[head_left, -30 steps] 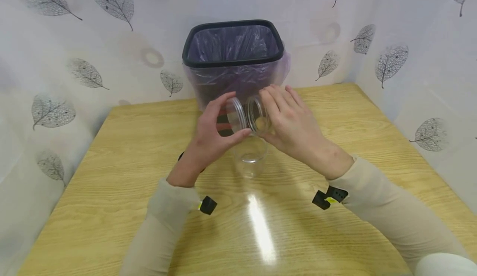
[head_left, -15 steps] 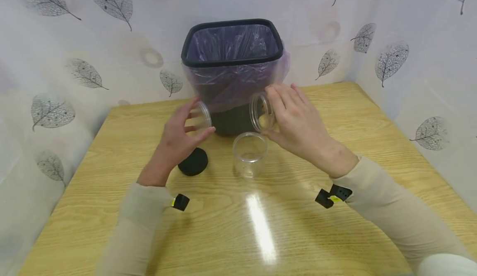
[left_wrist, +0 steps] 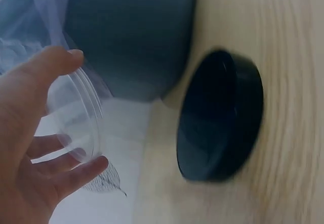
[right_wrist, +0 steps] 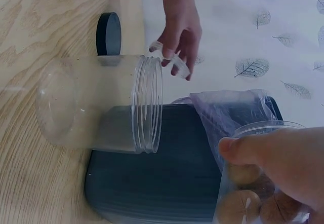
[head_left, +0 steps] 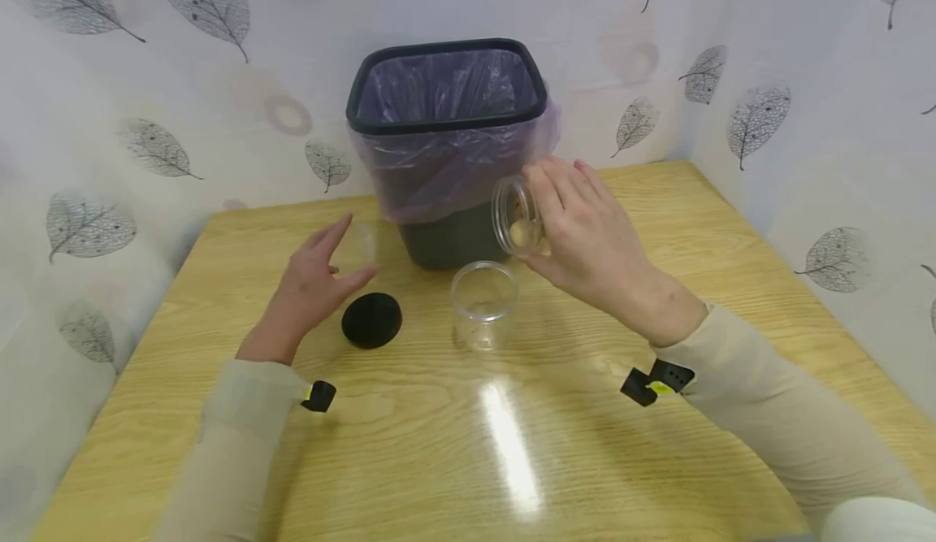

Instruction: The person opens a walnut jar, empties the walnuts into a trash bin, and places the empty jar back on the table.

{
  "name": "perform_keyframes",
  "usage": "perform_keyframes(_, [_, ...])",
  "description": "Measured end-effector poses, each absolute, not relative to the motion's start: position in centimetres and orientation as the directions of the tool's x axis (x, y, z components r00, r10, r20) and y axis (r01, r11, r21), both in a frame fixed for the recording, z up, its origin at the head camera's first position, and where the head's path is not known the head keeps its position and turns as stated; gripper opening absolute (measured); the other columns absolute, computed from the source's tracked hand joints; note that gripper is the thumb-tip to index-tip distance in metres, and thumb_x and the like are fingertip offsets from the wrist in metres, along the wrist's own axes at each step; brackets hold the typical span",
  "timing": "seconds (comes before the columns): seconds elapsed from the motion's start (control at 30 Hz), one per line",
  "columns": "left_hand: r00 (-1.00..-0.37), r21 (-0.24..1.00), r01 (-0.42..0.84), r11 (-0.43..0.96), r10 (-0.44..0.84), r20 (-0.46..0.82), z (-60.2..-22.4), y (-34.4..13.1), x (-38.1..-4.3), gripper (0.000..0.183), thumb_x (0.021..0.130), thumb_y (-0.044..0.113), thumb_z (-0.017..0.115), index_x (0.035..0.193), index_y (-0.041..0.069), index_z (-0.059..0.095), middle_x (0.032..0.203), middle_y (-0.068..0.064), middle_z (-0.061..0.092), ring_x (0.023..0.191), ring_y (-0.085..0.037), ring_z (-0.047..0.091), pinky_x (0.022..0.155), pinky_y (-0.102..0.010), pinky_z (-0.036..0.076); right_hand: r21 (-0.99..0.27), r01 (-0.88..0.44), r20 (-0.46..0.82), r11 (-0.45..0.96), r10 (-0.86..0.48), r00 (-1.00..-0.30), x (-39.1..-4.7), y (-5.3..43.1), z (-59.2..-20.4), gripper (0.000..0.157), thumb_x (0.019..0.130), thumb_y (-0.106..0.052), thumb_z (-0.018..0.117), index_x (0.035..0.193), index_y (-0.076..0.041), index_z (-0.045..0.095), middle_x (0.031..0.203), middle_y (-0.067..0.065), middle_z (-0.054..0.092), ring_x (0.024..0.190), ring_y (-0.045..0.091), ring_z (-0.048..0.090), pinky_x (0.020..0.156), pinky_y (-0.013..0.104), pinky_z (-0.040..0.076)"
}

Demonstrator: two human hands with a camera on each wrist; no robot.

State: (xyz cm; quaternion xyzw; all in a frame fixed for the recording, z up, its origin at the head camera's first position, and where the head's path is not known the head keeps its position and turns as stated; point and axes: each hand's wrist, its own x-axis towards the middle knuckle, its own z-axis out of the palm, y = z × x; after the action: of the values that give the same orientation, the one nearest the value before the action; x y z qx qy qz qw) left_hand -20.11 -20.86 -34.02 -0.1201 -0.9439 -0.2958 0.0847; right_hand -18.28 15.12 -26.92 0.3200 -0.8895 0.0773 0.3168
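Observation:
My left hand (head_left: 303, 294) pinches a clear plastic lid (left_wrist: 71, 115) by its edge, thumb on one side and fingers on the other. A round black lid (head_left: 371, 320) lies on the table beside that hand, its hollow side showing in the left wrist view. My right hand (head_left: 585, 237) grips a clear jar (head_left: 504, 217), tilted with its mouth toward the left. Several round tan-brown pieces (right_wrist: 243, 203) are inside it. Below, a second clear jar (head_left: 484, 306) stands upright and uncovered on the table, its threaded neck (right_wrist: 147, 105) plain in the right wrist view.
A dark bin (head_left: 449, 237) lined with a thin purple bag (head_left: 468, 160) stands at the back of the wooden table (head_left: 409, 444), just behind the jars. A leaf-patterned white curtain (head_left: 249, 119) surrounds the table's back and sides.
My left hand has moved left with the clear lid, away from the tilted jar's mouth, uncovering the black lid to view. The right hand and its jar have barely moved.

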Motion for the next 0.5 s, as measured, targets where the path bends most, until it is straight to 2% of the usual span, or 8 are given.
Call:
perform_keyframes(0.13, [-0.971,0.478,0.232,0.847,0.173,0.166,-34.4,-21.8,-20.3,0.085,0.091,0.040,0.068,0.159,0.018,0.023,0.155,-0.027,0.033,0.130,-0.050,0.046,0.108,-0.063,0.037,0.057,-0.613,0.613,0.788,-0.513,-0.601,-18.4,15.3,-26.8,0.092,0.064,-0.028,0.092,0.136,0.004,0.044,0.135,0.024,0.054,0.130,0.041,0.048,0.116,0.055,0.033])
perform_keyframes(0.23, [-0.980,0.455,0.200,0.868,0.169,0.107,-34.6,-22.3,-20.4,0.085,0.092,0.038,0.067,0.159,0.014,0.021,0.155,-0.030,0.030,0.141,-0.052,0.030,0.112,-0.065,0.029,0.055,-0.613,0.613,0.788,-0.511,-0.602,-18.4,15.3,-26.8,0.091,0.065,-0.028,0.091,0.136,0.004,0.044,0.135,0.024,0.054,0.129,0.041,0.048,0.116,0.055,0.033])
perform_keyframes(0.5, [-0.986,0.411,0.160,0.897,0.169,0.015,-35.2,-23.1,-20.7,0.083,0.094,0.039,0.065,0.159,0.010,0.021,0.154,-0.034,0.028,0.139,-0.056,0.029,0.112,-0.067,0.029,0.059,-0.605,0.610,0.794,-0.509,-0.608,-18.5,15.5,-26.9,0.094,0.064,-0.030,0.092,0.137,0.004,0.043,0.137,0.025,0.053,0.132,0.041,0.048,0.116,0.055,0.033])
